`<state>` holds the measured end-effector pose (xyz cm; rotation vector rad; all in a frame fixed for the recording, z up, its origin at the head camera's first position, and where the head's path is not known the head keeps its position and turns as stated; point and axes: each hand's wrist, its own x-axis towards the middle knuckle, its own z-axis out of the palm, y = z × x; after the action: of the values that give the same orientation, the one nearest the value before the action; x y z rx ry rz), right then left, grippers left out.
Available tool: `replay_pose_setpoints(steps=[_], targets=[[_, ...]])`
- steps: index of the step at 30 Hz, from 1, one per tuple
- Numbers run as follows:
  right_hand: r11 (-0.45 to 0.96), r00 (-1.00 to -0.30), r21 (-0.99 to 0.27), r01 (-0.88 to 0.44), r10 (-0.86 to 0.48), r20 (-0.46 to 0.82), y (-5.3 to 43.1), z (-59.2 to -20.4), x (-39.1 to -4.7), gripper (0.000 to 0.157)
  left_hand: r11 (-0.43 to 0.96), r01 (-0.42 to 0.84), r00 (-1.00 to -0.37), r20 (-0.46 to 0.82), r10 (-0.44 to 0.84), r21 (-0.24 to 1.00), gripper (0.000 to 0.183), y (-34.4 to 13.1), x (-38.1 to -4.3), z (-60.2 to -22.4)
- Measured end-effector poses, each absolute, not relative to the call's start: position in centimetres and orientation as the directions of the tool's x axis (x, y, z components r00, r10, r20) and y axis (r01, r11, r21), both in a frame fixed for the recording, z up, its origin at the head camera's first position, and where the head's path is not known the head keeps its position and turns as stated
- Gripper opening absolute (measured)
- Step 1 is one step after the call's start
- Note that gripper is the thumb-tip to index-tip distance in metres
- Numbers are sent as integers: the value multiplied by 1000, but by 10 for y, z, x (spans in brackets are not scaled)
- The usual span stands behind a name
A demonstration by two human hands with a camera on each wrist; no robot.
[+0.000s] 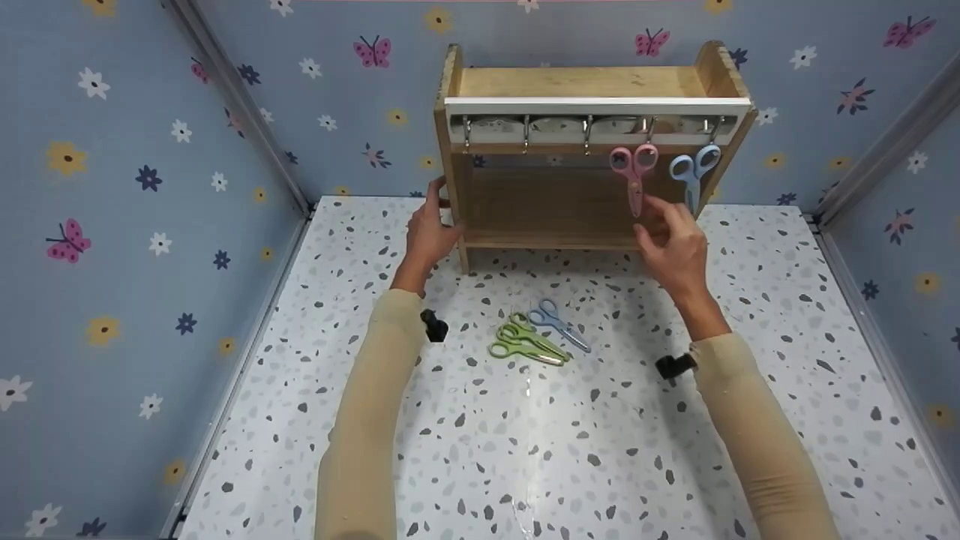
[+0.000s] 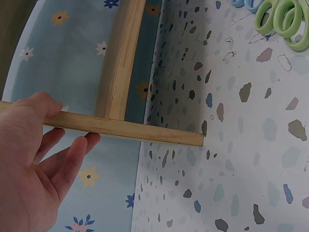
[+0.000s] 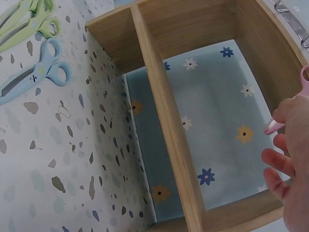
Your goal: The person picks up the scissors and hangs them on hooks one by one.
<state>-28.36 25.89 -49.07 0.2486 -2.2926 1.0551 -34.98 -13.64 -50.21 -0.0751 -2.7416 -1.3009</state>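
My left hand [image 1: 433, 238] holds the left side panel of a wooden shelf [image 1: 577, 241], thumb on the inner face and fingers on the outer, as the left wrist view shows. Pink-handled scissors [image 1: 636, 176] hang from a hook on the shelf's front rail, blade tip down. Beside that tip is my right hand [image 1: 679, 244], thumb and index finger apart. In the right wrist view the pink tip [image 3: 274, 127] shows next to the hand's fingers. Light-blue scissors [image 1: 694, 172] hang from the rightmost hook, just behind my right hand.
On the speckled tabletop [image 1: 480, 450] in front of the shelf lie two green scissors [image 1: 529, 346] and blue scissors [image 1: 559, 324], close together. Several metal hooks [image 1: 526, 135] line the white rail [image 1: 600, 107]. Flower-patterned panels [image 1: 112, 285] stand at the back and both sides.
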Motion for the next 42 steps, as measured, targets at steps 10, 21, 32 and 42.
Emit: replay_pose_setpoints(steps=[10, 21, 32, 42], targets=[[677, -801, -617, -400, 69, 595, 257, -489, -284, 41, 637, 89, -993, 121, -6, 765, 82, -135, -350, -501], [673, -830, -647, -357, 88, 550, 258, -490, -282, 41, 637, 70, -995, 101, -13, 768, 81, -134, -351, -499], [652, -798, -634, -416, 71, 598, 260, -493, -280, 40, 634, 65, -996, 92, -10, 770, 83, -134, -352, -500], [660, -800, -624, -419, 58, 597, 256, -498, -278, 37, 619, 50, -997, 76, -17, 784, 84, -136, -352, -501]])
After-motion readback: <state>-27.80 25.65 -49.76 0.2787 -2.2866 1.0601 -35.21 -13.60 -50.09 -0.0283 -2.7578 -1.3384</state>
